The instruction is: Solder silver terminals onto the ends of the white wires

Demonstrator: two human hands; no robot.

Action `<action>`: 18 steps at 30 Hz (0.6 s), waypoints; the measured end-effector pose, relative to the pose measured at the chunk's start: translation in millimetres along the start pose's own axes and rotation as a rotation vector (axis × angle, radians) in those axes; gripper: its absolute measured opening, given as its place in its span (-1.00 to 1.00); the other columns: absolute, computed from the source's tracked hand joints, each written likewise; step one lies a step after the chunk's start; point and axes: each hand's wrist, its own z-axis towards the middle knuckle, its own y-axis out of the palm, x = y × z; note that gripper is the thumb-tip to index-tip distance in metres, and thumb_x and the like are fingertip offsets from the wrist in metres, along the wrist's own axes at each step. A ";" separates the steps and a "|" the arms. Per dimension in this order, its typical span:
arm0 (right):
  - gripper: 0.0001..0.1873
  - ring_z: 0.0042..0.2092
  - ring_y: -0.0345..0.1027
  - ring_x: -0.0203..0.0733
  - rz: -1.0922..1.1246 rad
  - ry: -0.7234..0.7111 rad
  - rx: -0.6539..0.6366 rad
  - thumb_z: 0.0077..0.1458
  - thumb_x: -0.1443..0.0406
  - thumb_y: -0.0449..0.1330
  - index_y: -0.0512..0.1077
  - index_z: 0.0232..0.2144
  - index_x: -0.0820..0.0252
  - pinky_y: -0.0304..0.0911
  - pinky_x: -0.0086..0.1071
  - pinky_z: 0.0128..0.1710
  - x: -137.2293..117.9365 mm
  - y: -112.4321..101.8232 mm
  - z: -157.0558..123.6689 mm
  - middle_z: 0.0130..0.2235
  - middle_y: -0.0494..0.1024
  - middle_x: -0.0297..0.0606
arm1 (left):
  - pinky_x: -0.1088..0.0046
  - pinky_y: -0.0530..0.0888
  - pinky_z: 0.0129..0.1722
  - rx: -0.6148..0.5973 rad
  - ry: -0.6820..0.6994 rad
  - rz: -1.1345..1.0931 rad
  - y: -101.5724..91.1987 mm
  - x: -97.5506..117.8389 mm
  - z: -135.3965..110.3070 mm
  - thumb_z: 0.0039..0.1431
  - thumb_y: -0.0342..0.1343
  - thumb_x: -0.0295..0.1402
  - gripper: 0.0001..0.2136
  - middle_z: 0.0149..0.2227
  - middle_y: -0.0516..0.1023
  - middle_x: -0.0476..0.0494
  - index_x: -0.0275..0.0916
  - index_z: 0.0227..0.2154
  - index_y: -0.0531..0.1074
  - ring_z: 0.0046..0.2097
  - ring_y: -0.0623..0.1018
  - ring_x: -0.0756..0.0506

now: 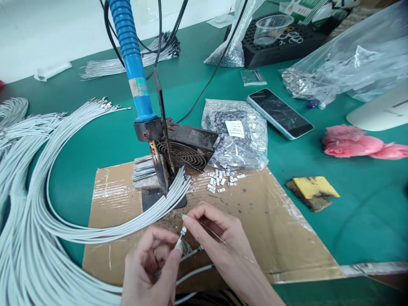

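Left hand (157, 261): pinching cable (181, 237)
Right hand (219, 238): pinching thin wire (239, 253)
Plug (183, 230): between hands, nearer right, pointing lengthwise away

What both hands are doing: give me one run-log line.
left hand: pinches cable end | right hand: near connector, holding thin wire | ahead: soldering iron

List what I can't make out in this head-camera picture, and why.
All in the head view:
Print on the bag label: too small.
Wire ends at the connector by the left hand: too small.
Part of the thin wire: hidden by the right hand.
Large cable bundle: cut off by the left edge.
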 end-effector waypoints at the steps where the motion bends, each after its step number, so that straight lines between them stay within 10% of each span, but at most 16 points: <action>1: -0.72 -0.44 0.22 -0.30 -0.013 -0.013 0.013 0.21 0.19 0.24 0.44 -0.51 0.19 0.16 -0.46 -0.46 0.5 -0.5 -0.6 -0.49 0.39 -0.40 | 0.65 0.14 -0.67 0.019 0.044 0.054 -1.3 -0.6 0.6 0.15 0.32 -0.19 -0.81 -0.71 0.33 0.16 -0.19 -0.38 0.52 -0.71 0.25 0.11; 6: -0.73 -0.41 0.33 -0.24 -0.082 -0.101 0.104 0.24 0.21 0.26 0.50 -0.50 0.16 0.25 -0.44 -0.42 12.5 -12.5 -6.3 -0.46 0.46 -0.35 | 0.53 0.38 -0.44 0.054 0.457 0.378 -11.8 -12.7 6.5 0.11 0.29 -0.45 -0.89 -0.42 0.61 -0.03 -0.12 -0.48 0.62 -0.48 0.45 -0.01; 11: -0.47 -0.26 0.55 -0.12 0.108 -0.106 0.228 0.41 0.00 -0.01 0.71 -0.22 0.08 0.47 -0.30 -0.20 34.7 -46.8 -8.4 -0.25 0.71 -0.18 | 0.59 0.28 -0.68 -0.036 0.377 0.345 -18.3 -46.0 -0.1 0.12 0.30 -0.35 -0.96 -0.44 0.58 -0.03 -0.14 -0.42 0.62 -0.65 0.40 0.07; 15: -0.40 -0.39 0.55 -0.14 0.173 -0.106 0.318 0.40 -0.06 -0.01 0.73 -0.31 0.07 0.49 -0.30 -0.35 38.9 -68.7 -4.1 -0.43 0.68 -0.14 | 0.58 0.33 -0.66 0.193 0.534 0.472 -34.2 -53.2 -0.7 0.22 0.26 -0.38 -0.92 -0.57 0.45 0.11 -0.08 -0.25 0.61 -0.68 0.37 0.05; 18: -0.41 -0.46 0.50 -0.20 0.146 -0.127 0.350 0.39 -0.07 0.02 0.72 -0.38 0.07 0.47 -0.38 -0.42 36.3 -73.5 -1.7 -0.50 0.63 -0.18 | 0.52 0.46 -0.49 0.478 0.758 0.858 -61.7 -47.3 12.0 0.22 0.25 -0.44 -0.81 -0.23 0.60 -0.10 -0.13 -0.12 0.60 -0.51 0.51 0.00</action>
